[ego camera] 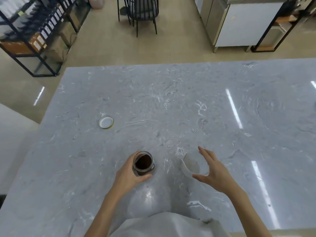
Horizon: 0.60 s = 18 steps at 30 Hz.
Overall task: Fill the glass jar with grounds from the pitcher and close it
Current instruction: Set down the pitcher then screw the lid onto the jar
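Observation:
A glass jar (143, 164) stands upright and uncovered on the grey marble table (171, 103), with dark brown grounds inside. My left hand (130, 173) wraps around its left side and front. To the right stands a clear pitcher (194, 164), apparently holding only a light residue. My right hand (213, 170) hovers at the pitcher's right side with fingers spread, and I cannot tell whether it touches the pitcher. The jar's white lid (106, 122) lies flat on the table at the far left, well apart from both hands.
The table's far edge (171, 64) gives onto a beige floor. Beyond it stand a black chair (142, 12), a black shelf rack with boxes (34, 31) at the left and a steel cabinet (239, 23) at the right.

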Tool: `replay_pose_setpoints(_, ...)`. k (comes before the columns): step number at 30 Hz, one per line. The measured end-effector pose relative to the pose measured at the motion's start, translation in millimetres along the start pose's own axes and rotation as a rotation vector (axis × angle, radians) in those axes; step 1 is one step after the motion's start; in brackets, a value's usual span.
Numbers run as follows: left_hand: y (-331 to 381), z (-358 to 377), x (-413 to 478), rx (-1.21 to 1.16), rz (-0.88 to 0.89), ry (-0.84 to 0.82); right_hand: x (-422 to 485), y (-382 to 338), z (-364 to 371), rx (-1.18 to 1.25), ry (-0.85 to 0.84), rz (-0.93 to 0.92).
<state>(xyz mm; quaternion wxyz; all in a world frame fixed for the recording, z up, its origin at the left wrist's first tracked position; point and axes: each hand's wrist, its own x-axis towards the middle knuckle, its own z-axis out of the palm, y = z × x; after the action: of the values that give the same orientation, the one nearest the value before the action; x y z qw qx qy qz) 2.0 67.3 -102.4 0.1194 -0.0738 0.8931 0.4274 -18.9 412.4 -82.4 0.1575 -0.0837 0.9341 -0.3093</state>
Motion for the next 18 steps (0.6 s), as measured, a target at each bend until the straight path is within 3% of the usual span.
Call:
replay_pose_setpoints(5, -1, 0, 4, 0.004, -0.018, 0.006, 6, 6, 2, -0.027, 0.004, -0.011)
replay_pose_setpoints(18, 36, 22, 65, -0.104, -0.152, 0.355, 79, -28, 16, 0.011, 0.419, 0.230)
